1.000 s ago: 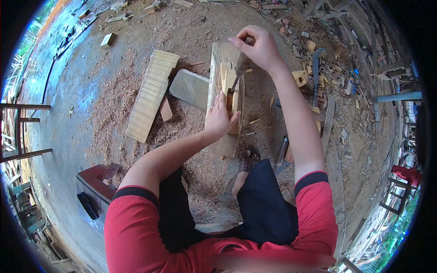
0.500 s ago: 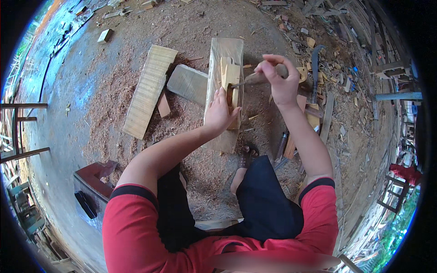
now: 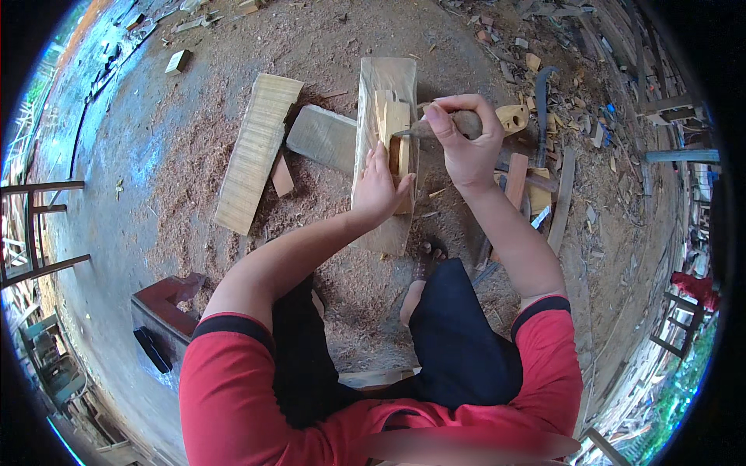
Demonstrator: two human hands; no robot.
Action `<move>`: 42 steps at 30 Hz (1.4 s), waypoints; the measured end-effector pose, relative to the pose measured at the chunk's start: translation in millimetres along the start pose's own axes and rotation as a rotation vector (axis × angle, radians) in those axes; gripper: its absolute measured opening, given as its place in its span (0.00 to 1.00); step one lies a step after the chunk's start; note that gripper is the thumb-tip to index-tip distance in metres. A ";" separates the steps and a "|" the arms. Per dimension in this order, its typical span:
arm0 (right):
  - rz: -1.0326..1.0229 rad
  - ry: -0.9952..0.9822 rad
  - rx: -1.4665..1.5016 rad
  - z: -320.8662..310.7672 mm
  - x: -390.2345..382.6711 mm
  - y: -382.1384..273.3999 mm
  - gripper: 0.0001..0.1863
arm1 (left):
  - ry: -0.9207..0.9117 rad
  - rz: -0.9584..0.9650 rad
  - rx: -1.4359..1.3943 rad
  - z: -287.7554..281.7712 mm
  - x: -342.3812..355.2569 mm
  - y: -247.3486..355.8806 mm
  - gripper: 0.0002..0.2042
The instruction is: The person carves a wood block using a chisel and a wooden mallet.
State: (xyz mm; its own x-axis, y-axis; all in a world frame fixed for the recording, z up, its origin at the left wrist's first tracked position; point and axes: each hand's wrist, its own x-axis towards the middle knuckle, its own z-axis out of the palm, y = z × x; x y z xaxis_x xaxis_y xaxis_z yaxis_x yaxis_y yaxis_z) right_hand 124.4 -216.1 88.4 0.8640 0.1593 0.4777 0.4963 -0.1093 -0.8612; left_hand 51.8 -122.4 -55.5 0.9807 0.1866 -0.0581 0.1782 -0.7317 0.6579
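A small pale wooden block (image 3: 397,116) with a dark slot cut in it lies on a larger wooden plank (image 3: 388,72) in front of me. My left hand (image 3: 376,186) presses on the block, fingers along its left side and thumb on its right. My right hand (image 3: 475,147) is closed around the rounded wooden handle of a chisel (image 3: 466,123). Its thin metal end points left and meets the block near the slot's upper end. Part of the handle is hidden by my fingers.
Left of the plank lie a grey-brown block (image 3: 325,138) and a long board (image 3: 256,155) among shavings. At right are a yellowish wooden piece with holes (image 3: 513,118), a hooked blade (image 3: 542,101) and a reddish strip (image 3: 515,179). A dark reddish box-like object (image 3: 162,307) stands lower left.
My right hand has moved slightly left and down, and the chisel's metal end has shifted up from inside the slot to near its upper end. My left hand stays on the block.
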 end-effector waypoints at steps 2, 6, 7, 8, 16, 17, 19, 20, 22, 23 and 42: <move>0.060 0.000 0.069 -3.0 -0.4 4.4 0.13 | 0.009 -0.114 -0.220 6.9 0.9 3.7 0.41; 0.029 -0.049 0.001 -3.4 -0.3 1.5 0.07 | 0.058 -0.161 -0.358 18.7 2.0 3.7 0.40; -0.025 -0.065 -0.032 -2.7 -0.8 0.2 0.07 | 0.059 -0.167 -0.370 21.0 2.7 0.6 0.40; -0.079 -0.080 -0.065 -1.8 -1.7 -0.5 0.07 | 0.061 -0.174 -0.380 23.0 3.5 -2.8 0.40; -0.013 -0.059 0.026 0.3 -11.0 1.1 0.12 | -0.046 -0.284 -0.309 13.3 8.5 4.2 0.38; -0.007 -0.057 0.018 1.0 -12.4 2.0 0.12 | -0.058 -0.281 -0.308 12.7 8.5 3.5 0.38; -0.013 -0.062 0.035 -1.9 -14.5 6.8 0.13 | -0.061 -0.279 -0.293 13.8 9.2 9.3 0.38; -0.019 -0.068 0.055 -4.2 -16.1 10.1 0.14 | -0.061 -0.277 -0.276 15.0 9.9 12.9 0.38; -0.075 -0.148 0.107 -0.8 -25.9 18.0 0.12 | -0.052 -0.212 -0.263 27.1 13.8 -7.4 0.38; -0.133 -0.228 0.150 -0.2 -29.2 18.2 0.11 | -0.044 -0.143 -0.256 35.9 17.2 -19.2 0.37; -0.170 -0.143 -0.021 7.9 -32.7 13.5 0.12 | 0.185 0.372 -0.163 -49.7 23.3 25.7 0.22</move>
State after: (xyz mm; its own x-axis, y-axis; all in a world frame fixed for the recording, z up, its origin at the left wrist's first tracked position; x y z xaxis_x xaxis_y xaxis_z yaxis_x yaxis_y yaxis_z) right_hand 102.2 -215.0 59.8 0.7474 0.3144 0.5853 0.6371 -0.0895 -0.7656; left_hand 75.2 -104.3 -2.6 0.9422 0.0545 0.3305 -0.2139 -0.6612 0.7191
